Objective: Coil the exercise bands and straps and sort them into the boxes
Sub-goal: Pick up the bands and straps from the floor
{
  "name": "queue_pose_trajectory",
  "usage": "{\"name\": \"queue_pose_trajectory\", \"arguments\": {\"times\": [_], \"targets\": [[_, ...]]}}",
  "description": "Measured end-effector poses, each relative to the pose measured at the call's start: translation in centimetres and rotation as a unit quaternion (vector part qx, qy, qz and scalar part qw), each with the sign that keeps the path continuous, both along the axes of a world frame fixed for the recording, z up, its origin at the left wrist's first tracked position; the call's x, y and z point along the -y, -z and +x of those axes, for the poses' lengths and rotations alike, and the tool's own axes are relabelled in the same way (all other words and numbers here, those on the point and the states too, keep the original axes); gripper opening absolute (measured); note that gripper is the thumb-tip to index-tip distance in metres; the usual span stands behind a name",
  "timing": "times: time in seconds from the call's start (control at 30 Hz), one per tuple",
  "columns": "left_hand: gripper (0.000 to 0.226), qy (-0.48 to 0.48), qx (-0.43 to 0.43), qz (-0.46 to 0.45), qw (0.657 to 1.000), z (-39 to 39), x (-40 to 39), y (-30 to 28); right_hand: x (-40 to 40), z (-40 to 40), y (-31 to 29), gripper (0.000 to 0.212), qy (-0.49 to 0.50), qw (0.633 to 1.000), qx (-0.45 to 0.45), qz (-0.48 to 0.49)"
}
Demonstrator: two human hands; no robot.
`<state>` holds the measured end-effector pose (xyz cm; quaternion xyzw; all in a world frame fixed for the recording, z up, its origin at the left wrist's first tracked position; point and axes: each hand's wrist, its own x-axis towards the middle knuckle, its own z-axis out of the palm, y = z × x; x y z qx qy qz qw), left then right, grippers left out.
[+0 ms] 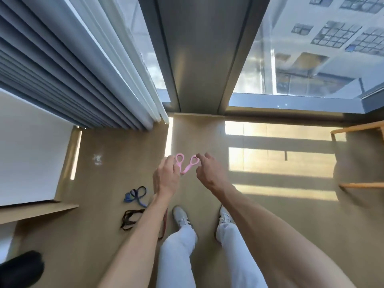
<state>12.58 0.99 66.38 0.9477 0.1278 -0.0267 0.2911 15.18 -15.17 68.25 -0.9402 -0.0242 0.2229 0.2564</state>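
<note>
Pink band point(186, 164) looped between left hand point(166, 175) and right hand point(208, 173), pinched by both hands

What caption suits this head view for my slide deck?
Both hands hold a pink band above the floor, blue and black straps lying below.

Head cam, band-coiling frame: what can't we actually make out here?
- Boxes: none in the head view.
- Red strap: mostly hidden behind the left forearm.
- Pink band: both ends covered by the left hand and right hand; its bottom bend is blurred.
- Dark object: cut by the left edge, unidentifiable.
- Wooden furniture: cut by the right edge.
</note>
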Motion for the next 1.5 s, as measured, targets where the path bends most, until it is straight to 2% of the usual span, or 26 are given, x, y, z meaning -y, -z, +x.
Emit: {"name": "queue_pose_trajectory", "arguments": {"times": [0.13, 0.23, 0.5, 0.6, 0.73, 0.87, 1.03, 1.1, 1.17, 1.2, 1.23, 1.3, 1.4, 1.5], "targets": [[0.020, 0.000, -0.017, -0.009, 1.000, 3.2, 1.1, 11.1, -0.8, 2.6, 10.4, 0.045, 0.000, 1.000, -0.015, -0.002], [0.015, -0.011, -0.042, -0.009, 0.999, 5.5, 1.3, 21.3, -1.2, 4.1, 20.1, 0.046, -0.002, 0.999, -0.035, -0.004], [0.024, -0.021, -0.074, 0.008, 0.997, 9.9, -0.5, 47.5, -2.4, 8.2, 46.9, 0.044, -0.023, 0.998, -0.053, -0.039], [0.023, -0.016, -0.095, 0.028, 0.995, 10.9, -1.3, 55.3, -2.9, 9.6, 54.8, 0.042, -0.033, 0.997, -0.050, -0.045], [0.026, -0.016, -0.133, 0.058, 0.989, 12.1, -1.9, 63.0, -2.8, 11.0, 62.2, 0.039, -0.038, 0.997, -0.036, -0.055], [0.027, -0.091, -0.165, 0.063, 0.980, 12.6, -2.5, 68.1, -2.2, 11.3, 67.3, 0.032, -0.026, 0.996, -0.030, -0.074], [0.037, -0.192, -0.165, 0.024, 0.967, 12.7, -1.9, 71.8, -1.7, 10.8, 71.6, 0.044, -0.008, 0.993, -0.062, -0.100], [0.032, -0.249, -0.152, -0.016, 0.956, 12.9, -1.7, 72.6, -1.9, 10.4, 72.8, 0.050, 0.017, 0.995, -0.055, -0.084], [0.016, -0.283, -0.150, -0.069, 0.945, 13.1, -1.5, 73.0, -2.4, 9.9, 73.5, 0.051, 0.077, 0.995, -0.046, -0.046], [0.006, -0.273, -0.151, -0.089, 0.946, 13.1, -1.4, 73.1, -2.8, 9.8, 73.6, 0.048, 0.131, 0.990, -0.056, -0.021], [0.006, -0.254, -0.151, -0.104, 0.950, 12.9, -1.3, 72.9, -3.0, 9.7, 73.5, 0.039, 0.185, 0.980, -0.077, -0.001], [0.023, -0.232, -0.154, -0.150, 0.949, 12.4, -1.1, 72.2, -3.5, 9.8, 72.9, 0.015, 0.233, 0.965, -0.119, 0.011], [0.040, -0.217, -0.142, -0.197, 0.946, 11.8, -1.0, 70.1, -3.9, 9.7, 71.0, 0.018, 0.198, 0.972, -0.119, 0.036], [0.031, -0.196, -0.140, -0.224, 0.944, 11.7, -1.7, 67.3, -4.1, 9.8, 67.9, 0.018, 0.143, 0.983, -0.079, 0.089]]}}
